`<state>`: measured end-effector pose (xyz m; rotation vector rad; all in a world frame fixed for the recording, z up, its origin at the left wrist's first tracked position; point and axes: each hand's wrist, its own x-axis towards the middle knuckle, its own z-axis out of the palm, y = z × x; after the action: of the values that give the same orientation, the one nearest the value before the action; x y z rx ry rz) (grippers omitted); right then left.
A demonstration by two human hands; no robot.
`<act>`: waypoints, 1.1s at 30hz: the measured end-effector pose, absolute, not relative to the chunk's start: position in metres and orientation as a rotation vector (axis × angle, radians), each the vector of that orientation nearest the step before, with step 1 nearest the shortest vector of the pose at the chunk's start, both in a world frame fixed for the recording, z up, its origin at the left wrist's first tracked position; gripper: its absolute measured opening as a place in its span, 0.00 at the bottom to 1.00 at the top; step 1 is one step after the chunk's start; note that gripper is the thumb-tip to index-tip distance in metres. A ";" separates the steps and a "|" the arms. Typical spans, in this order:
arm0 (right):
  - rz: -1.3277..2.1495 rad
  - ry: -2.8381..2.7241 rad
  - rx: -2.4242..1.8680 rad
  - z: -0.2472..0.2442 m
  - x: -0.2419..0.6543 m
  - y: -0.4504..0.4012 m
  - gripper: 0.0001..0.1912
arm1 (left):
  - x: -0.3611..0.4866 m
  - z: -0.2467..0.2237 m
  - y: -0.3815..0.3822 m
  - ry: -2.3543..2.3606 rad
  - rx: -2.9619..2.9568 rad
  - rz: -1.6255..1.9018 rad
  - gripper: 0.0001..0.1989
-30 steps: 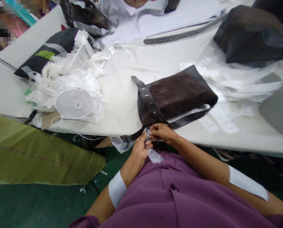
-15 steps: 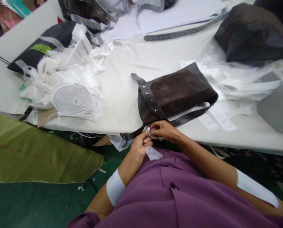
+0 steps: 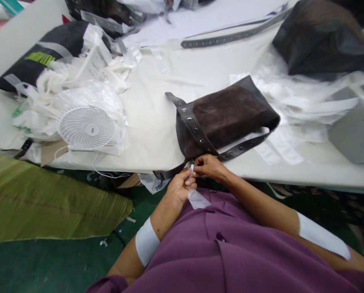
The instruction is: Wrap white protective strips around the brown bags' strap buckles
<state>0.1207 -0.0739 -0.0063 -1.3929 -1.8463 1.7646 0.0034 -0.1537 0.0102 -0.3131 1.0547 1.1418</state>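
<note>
Both my hands are close together at the table's near edge. My left hand and my right hand pinch a small clear plastic sleeve, whose upper end narrows to a thin twist between my fingertips. Just beyond them lies a dark brown suede bag with smooth dark leather panels. Its studded leather strap crosses the bag, and a metal buckle hangs at the table edge left of my left hand. My fingers partly hide the strap's lower part.
A white fan sits on plastic wrap on the white-covered table. Dark bags and a grey bag lie among white strips. A loose strap lies beyond. A green woven sack covers the floor at left.
My view has shifted, so the table contents sit slightly higher and further left. My hands stay together on the plastic sleeve, whose twisted top looks thinner and lighter.
</note>
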 end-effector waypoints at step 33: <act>2.451 -0.708 -1.035 0.001 0.126 -0.109 0.10 | 0.032 0.005 -0.167 1.285 0.108 1.368 0.40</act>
<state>0.1263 -0.1088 0.0014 -1.0352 -0.7084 2.4513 0.0320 -0.1668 0.0047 0.1080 1.2852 1.3684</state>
